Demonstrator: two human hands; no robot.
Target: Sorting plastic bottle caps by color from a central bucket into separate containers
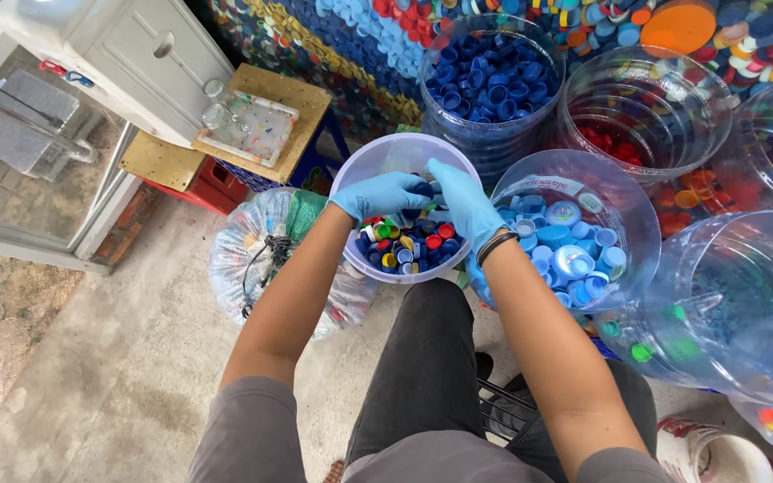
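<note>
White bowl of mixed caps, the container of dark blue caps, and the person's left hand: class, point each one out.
White bowl (386,148), head view: bare inner back wall.
Container of dark blue caps (491,139), head view: clear front wall.
Left hand (385,192), head view: back of the gloved hand.

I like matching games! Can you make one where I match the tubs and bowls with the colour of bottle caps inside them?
Things:
1. White bowl under the left hand and right hand
2. Clear tub just right of the bowl
3. Clear tub behind the bowl
4. Clear tub at the back right

Caps inside:
A. Red
B. Dark blue
C. Mixed colours
D. Light blue

Pairs: 1-C, 2-D, 3-B, 4-A
</note>
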